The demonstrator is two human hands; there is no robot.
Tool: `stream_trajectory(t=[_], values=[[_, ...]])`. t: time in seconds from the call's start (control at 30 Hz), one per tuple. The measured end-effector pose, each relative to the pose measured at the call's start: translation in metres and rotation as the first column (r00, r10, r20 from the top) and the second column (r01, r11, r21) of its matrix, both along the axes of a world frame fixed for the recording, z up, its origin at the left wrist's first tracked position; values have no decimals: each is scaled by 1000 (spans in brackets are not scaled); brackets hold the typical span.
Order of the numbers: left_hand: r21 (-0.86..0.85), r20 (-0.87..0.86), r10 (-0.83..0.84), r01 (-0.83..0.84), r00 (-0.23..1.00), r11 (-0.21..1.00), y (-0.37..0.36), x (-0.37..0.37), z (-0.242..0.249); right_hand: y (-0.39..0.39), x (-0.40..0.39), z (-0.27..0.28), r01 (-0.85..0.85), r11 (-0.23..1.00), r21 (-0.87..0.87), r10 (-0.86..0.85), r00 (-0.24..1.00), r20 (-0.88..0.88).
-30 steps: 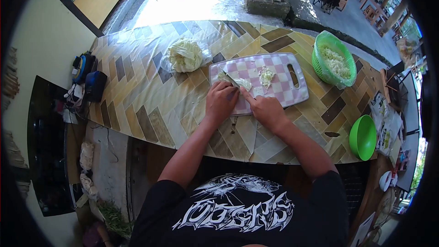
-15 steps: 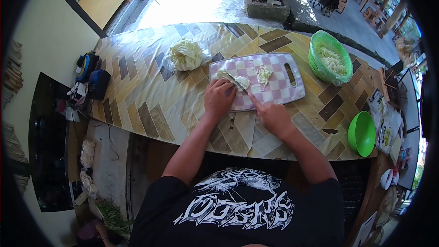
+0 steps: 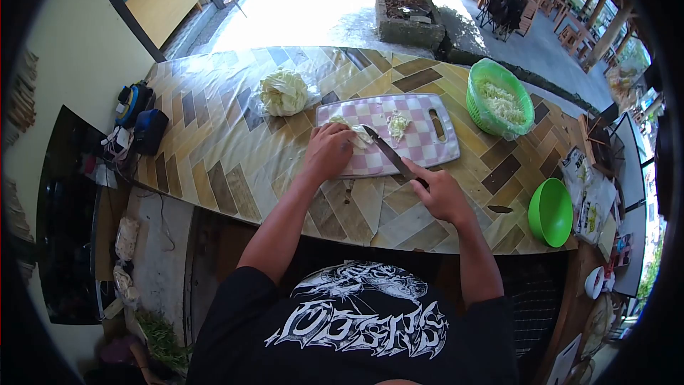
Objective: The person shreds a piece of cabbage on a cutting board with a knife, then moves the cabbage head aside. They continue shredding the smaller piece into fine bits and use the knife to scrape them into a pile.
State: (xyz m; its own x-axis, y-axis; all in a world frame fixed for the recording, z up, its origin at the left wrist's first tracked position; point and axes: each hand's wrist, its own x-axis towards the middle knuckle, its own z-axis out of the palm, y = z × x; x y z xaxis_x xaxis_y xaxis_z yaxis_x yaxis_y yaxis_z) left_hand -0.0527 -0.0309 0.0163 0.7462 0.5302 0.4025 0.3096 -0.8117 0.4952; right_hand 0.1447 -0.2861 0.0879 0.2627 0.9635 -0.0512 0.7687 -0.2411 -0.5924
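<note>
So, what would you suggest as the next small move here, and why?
Probably bring the knife down across the cabbage piece's free end: the left hand steadies it on the cutting board, and the right hand has the blade close to that end.

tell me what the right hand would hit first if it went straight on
Probably the cabbage piece by the left hand; height of the right hand above the board is unclear.

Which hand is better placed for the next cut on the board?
Right, probably: the right hand grips the knife, blade tip beside the cabbage piece. The left hand is curled over that piece, better suited to steadying it.
</note>
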Motion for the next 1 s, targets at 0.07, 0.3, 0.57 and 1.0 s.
stream_trajectory(t=[0.07, 0.3, 0.57, 1.0], values=[[12, -77, 4, -3, 997, 1000, -3, -2, 14, 7, 1, -17, 36, 995, 94, -31, 998, -55], [95, -94, -64, 73, 994, 993, -2, -1, 15, 34, -8, -38, 81, 986, 147, -79, 997, -17], [35, -130, -33, 38, 991, 999, 9, 20, 18, 46, -10, -64, 126, 968, 215, -103, 988, -117], [122, 45, -149, 143, 988, 982, 15, 45, -7, 40, -4, -73, 234, 891, 388, -99, 936, -337]])
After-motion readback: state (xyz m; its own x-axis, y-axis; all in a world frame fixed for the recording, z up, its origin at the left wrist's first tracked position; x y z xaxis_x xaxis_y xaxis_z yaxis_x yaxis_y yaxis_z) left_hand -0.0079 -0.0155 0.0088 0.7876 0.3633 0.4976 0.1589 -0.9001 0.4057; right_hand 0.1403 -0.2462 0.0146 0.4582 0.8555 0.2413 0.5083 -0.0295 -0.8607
